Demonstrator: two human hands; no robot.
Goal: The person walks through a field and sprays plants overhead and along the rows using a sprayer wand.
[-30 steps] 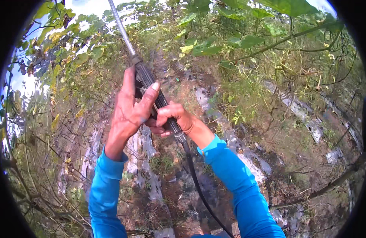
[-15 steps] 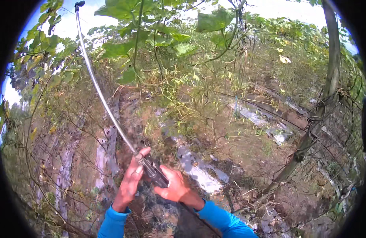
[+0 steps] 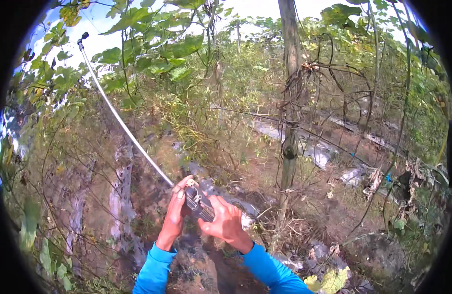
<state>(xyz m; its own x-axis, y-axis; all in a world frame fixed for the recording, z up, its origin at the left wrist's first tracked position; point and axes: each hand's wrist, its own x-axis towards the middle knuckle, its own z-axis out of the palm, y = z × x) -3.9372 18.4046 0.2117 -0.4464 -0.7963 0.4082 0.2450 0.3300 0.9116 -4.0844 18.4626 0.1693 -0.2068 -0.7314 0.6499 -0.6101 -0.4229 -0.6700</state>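
Both hands are wrapped round a spray lance. Its long silver tube (image 3: 122,122) slants up to the far left and ends in a small dark nozzle (image 3: 83,36) among the leaves. My left hand (image 3: 176,208) grips the front of the black handle (image 3: 200,206), where the tube begins. Behind it, my right hand (image 3: 222,220) closes on the rear of the same handle, thumb toward me. A small metal fitting shows on the handle between the hands. Blue sleeves cover both forearms.
A wooden post (image 3: 288,142) wrapped in dry vines stands ahead to the right, with a dark line (image 3: 245,114) running past it. Green climbing leaves (image 3: 182,49) hang above. Strips of pale plastic sheeting (image 3: 120,196) lie on the soil among dry stems.
The view has swung right, so the post now stands nearer the middle and upright. Both hands keep their hold on the lance, whose tip appears slightly lower and further left.
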